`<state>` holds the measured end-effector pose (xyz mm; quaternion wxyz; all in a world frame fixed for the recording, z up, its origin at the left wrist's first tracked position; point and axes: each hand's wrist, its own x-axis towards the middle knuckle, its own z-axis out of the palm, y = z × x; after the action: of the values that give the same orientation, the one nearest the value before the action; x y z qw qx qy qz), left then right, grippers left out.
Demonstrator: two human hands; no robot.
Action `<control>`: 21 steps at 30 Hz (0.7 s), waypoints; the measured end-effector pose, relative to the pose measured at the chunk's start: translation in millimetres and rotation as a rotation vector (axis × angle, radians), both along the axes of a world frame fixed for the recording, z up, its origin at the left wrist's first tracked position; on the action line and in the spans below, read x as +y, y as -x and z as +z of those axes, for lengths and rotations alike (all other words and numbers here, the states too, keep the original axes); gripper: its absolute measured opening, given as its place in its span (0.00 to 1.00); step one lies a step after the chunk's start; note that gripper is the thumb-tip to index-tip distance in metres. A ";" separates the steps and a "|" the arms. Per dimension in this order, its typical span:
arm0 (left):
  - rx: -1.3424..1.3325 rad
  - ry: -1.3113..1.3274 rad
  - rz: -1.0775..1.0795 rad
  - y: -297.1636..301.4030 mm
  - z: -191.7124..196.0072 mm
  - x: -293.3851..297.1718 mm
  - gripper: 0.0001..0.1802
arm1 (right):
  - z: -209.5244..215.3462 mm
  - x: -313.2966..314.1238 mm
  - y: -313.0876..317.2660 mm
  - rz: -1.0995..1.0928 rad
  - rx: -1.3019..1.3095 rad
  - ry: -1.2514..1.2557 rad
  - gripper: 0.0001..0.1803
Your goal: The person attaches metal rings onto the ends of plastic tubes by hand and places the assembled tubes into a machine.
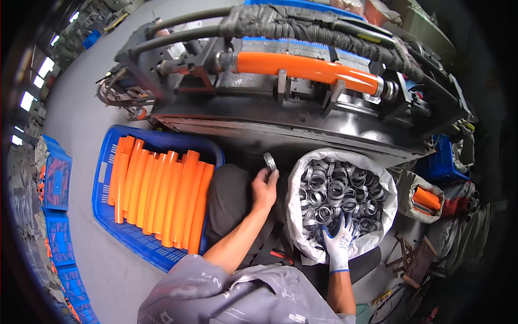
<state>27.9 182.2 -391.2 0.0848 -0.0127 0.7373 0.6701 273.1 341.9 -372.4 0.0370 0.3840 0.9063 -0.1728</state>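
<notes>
My bare left hand [264, 189] is raised in front of my lap, its fingers closed on a silvery metal ring [270, 161]. In a white-and-blue glove, my right hand [340, 241] reaches into a white woven sack [295, 216] between my legs. Its thumb and fingers are spread over the loose metal rings [335, 189] that fill the sack; the fingertips are partly lost among them. On the machine bench beyond, an orange tube [307, 70] lies clamped between two metal end fittings and rests on small upright supports.
A blue plastic basket [102, 200] with several orange tubes [154, 194] stands at my left. Thick wrapped hoses [302, 21] arch over the machine [243, 105]. Right of the sack are a smaller white sack [407, 205] with orange pieces and a wooden frame [423, 262]. Blue crates [56, 181] line the far left.
</notes>
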 end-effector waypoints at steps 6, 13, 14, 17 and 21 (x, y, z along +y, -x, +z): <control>-0.043 -0.454 -0.430 -54.0 106.8 -59.0 0.11 | 37.5 -14.1 3.0 -0.052 0.497 -0.043 0.34; -0.556 -0.998 -0.640 -89.0 162.2 -95.1 0.15 | 164.0 -81.8 54.4 0.213 1.017 1.213 0.53; -0.617 -1.020 -0.642 -92.6 165.9 -97.9 0.15 | 167.2 -86.5 57.9 0.235 1.031 1.270 0.54; -0.775 -1.091 -0.623 -101.2 172.2 -103.9 0.14 | 169.8 -97.6 66.3 0.281 1.061 1.445 0.57; -0.857 -0.998 -0.606 -98.1 172.3 -112.6 0.14 | 176.9 -103.1 67.3 0.268 0.779 1.322 0.49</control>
<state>126.0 69.6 -218.9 0.5441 -0.0290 0.2166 0.8101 205.8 238.9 -195.5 -0.0422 0.0812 0.6013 -0.7938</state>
